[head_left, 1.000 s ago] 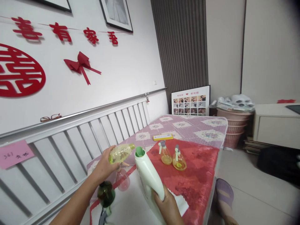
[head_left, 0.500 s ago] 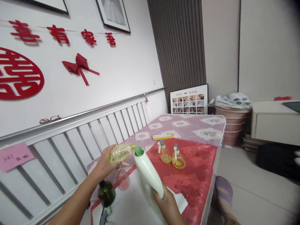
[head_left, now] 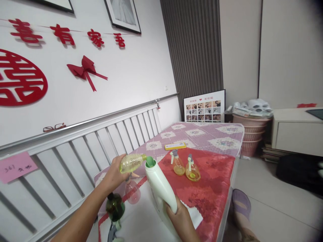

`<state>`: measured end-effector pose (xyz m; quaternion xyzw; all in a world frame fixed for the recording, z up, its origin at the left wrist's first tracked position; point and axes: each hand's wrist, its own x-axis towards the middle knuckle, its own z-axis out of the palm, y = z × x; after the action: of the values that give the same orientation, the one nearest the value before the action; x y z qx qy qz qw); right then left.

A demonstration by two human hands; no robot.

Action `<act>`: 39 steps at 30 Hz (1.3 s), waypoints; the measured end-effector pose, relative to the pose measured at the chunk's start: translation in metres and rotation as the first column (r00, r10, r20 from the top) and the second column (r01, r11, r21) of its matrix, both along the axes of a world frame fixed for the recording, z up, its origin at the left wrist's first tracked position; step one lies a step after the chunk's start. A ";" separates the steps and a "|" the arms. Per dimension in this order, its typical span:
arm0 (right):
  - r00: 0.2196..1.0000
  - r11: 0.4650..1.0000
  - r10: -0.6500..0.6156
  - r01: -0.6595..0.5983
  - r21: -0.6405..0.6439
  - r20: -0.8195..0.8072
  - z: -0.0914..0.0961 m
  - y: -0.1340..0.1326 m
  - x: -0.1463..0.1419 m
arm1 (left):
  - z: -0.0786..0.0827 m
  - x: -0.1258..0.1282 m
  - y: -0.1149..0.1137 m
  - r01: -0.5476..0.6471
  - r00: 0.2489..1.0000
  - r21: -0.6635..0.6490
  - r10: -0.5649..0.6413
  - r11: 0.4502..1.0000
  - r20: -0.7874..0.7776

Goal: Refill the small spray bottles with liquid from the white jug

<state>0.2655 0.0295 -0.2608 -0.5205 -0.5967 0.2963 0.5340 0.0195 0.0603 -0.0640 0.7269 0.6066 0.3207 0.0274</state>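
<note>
My left hand (head_left: 114, 174) is wrapped round a clear ribbed bottle (head_left: 132, 162) with yellowish liquid, tipped nearly level. Its neck meets the green mouth (head_left: 150, 162) of a pale, white-green detergent jug (head_left: 160, 185). Whether liquid flows between them I cannot make out. Around the jug's handle my right hand (head_left: 180, 216) is closed, and the jug leans with its mouth up and to the left. Below my left hand stand a pink spray bottle (head_left: 133, 193) and a dark green bottle (head_left: 115, 206). Beside the latter lies a grey spray head (head_left: 112, 230).
Two spray bottles with yellow liquid, one left (head_left: 178, 167) and one right (head_left: 192, 172), stand on a red cloth (head_left: 209, 198). Behind them a yellow box (head_left: 175, 146) lies on the purple mattress (head_left: 199, 132). A white rail headboard (head_left: 98, 143) runs along the left.
The view has shifted very slightly. Both hands keep the same hold, with the bottle's neck still at the jug's mouth.
</note>
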 end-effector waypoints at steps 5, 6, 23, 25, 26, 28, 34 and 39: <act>1.000 1.000 -0.001 0.001 0.000 -0.021 -0.001 0.000 0.000 | 0.001 -0.003 0.003 0.014 1.000 -0.011 -0.014 1.000 -0.017; 1.000 1.000 -0.004 0.004 -0.002 -0.025 0.000 0.000 0.000 | 0.001 -0.004 0.004 0.013 1.000 -0.015 -0.013 1.000 -0.021; 1.000 1.000 0.000 0.000 0.014 -0.014 -0.002 0.001 -0.001 | 0.011 -0.005 0.003 0.064 0.995 -0.022 -0.065 0.998 -0.081; 1.000 1.000 -0.007 0.008 0.013 -0.024 -0.002 0.001 0.000 | 0.012 -0.005 0.002 0.066 0.994 -0.028 -0.068 0.997 -0.082; 1.000 1.000 -0.012 0.013 0.012 -0.026 -0.001 0.000 0.000 | 0.012 -0.004 0.002 0.065 0.994 -0.031 -0.067 0.997 -0.083; 1.000 1.000 -0.013 0.014 0.010 -0.025 0.001 -0.001 0.000 | 0.013 -0.003 0.001 0.061 0.994 -0.034 -0.064 0.998 -0.088; 0.999 1.000 -0.020 0.020 0.017 -0.025 0.003 -0.001 0.001 | 0.014 -0.004 0.003 0.071 0.992 -0.008 -0.071 0.997 -0.106; 0.999 0.999 -0.031 0.032 0.020 -0.019 0.002 0.000 0.000 | 0.014 -0.006 0.005 0.084 0.992 0.007 -0.083 0.996 -0.099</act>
<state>0.2659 0.0294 -0.2588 -0.5216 -0.5864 0.2866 0.5495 0.0134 0.0657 -0.0499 0.7666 0.5746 0.2864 0.0069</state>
